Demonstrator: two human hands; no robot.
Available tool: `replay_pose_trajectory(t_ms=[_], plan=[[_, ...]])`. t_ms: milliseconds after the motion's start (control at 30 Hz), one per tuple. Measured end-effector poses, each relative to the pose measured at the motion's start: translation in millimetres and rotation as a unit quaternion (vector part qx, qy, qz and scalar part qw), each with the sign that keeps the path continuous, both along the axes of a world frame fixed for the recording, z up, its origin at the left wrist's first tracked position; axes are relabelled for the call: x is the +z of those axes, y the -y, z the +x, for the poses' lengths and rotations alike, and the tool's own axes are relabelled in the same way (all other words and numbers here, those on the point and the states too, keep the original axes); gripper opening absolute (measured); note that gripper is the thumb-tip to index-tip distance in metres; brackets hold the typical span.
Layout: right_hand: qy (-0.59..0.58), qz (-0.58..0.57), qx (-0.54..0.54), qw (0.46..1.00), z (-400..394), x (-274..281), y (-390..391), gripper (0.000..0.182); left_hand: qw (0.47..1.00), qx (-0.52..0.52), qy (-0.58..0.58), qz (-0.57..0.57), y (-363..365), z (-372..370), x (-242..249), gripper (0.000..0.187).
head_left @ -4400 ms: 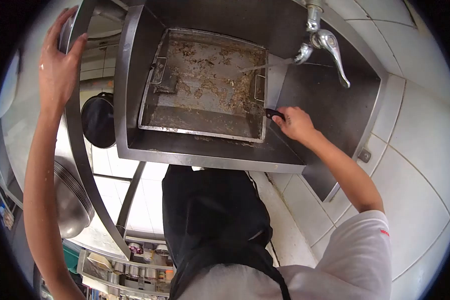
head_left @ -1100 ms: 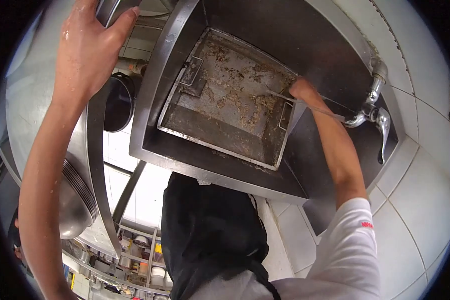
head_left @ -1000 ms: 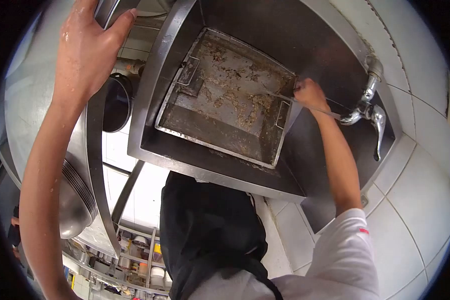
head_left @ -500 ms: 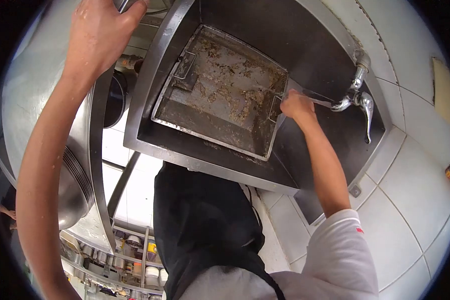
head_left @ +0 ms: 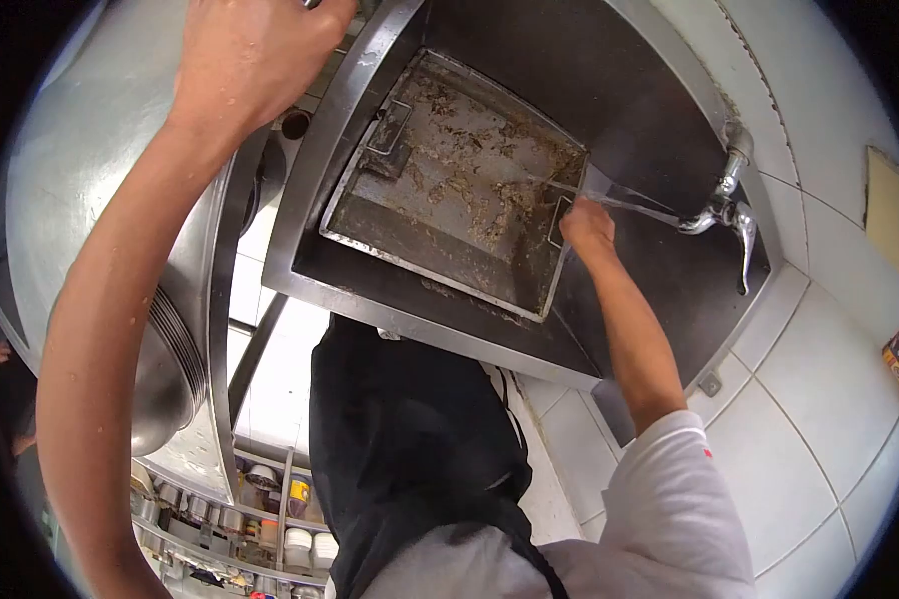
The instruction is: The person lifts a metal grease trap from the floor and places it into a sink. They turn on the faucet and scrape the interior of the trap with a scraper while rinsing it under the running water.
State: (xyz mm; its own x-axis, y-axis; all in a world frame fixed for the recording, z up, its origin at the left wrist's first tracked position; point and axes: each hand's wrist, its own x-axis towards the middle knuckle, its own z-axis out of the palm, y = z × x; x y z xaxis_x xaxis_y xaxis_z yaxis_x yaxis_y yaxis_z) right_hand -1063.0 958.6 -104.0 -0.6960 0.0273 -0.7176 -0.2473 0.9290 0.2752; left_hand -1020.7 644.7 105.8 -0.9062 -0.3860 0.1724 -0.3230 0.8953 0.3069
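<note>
A large rectangular metal tray (head_left: pixel 449 190) with wire handles lies tilted in a deep steel sink (head_left: pixel 410 324). Brown, greasy residue and wet crumbs cover its bottom. My right hand (head_left: pixel 587 222) is closed at the tray's right rim, by the wire handle (head_left: pixel 559 222). From the tap (head_left: pixel 714 215), water runs past this hand into the tray. My left hand (head_left: pixel 260 45) is raised at the top edge, left of the sink, fingers curled around something of which only a small shiny metal bit shows; the rest is out of frame.
A steel counter (head_left: pixel 70 190) stands to the left, with a stack of metal bowls (head_left: pixel 175 369) beside it. Shelves (head_left: pixel 270 539) of jars and containers are at lower left. A white tiled wall (head_left: pixel 799 399) borders the sink on the right.
The view has shifted slightly, so the sink sits further right. My left hand has moved right and up, towards the sink's left edge. My right hand stays at the tray's right side.
</note>
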Motion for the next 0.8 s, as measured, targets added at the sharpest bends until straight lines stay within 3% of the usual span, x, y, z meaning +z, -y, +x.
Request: replay_pose_trajectory(t_ms=[100, 333, 433, 500, 567, 600, 633, 700, 800], plan=[[0.0, 0.002, -0.015, 1.0, 0.9, 43.0, 16.0, 0.028, 1.0, -0.004, 0.001, 0.022, 1.7, 0.1, 1.8, 0.044], [0.007, -0.021, -0.04, 0.999, 2.9, -25.4, -30.8, 0.03, 1.0, 0.002, -0.006, -0.003, -4.2, -0.7, 1.8, 0.044], [0.02, -0.017, -0.036, 0.999, 2.0, 22.3, -31.8, 0.03, 0.999, -0.009, -0.016, 0.037, 1.6, -0.1, -1.0, 0.044], [-0.038, -0.08, -0.026, 0.996, 8.6, 77.7, -27.0, 0.031, 0.999, -0.011, -0.002, 0.036, 3.2, -1.2, 0.7, 0.044], [-0.13, -0.164, 0.01, 0.978, 26.0, 98.0, -42.5, 0.027, 0.999, -0.015, 0.007, 0.031, 4.4, -3.1, 2.5, 0.043], [-0.05, -0.197, -0.167, 0.965, 34.7, 109.0, -43.3, 0.024, 1.0, -0.02, -0.005, 0.014, 3.5, -2.4, -0.2, 0.044], [0.033, -0.224, -0.339, 0.913, 46.4, 121.2, -37.8, 0.02, 1.0, -0.025, -0.016, -0.003, 2.9, -2.4, -1.4, 0.045], [0.059, -0.382, -0.52, 0.762, 91.5, 105.4, -52.6, 0.013, 1.0, -0.019, -0.004, 0.008, 2.9, -3.7, 1.3, 0.046], [0.11, -0.352, -0.678, 0.636, 136.8, 93.9, -34.8, 0.008, 1.0, -0.005, 0.004, 0.019, -3.5, -6.2, 5.7, 0.047]])
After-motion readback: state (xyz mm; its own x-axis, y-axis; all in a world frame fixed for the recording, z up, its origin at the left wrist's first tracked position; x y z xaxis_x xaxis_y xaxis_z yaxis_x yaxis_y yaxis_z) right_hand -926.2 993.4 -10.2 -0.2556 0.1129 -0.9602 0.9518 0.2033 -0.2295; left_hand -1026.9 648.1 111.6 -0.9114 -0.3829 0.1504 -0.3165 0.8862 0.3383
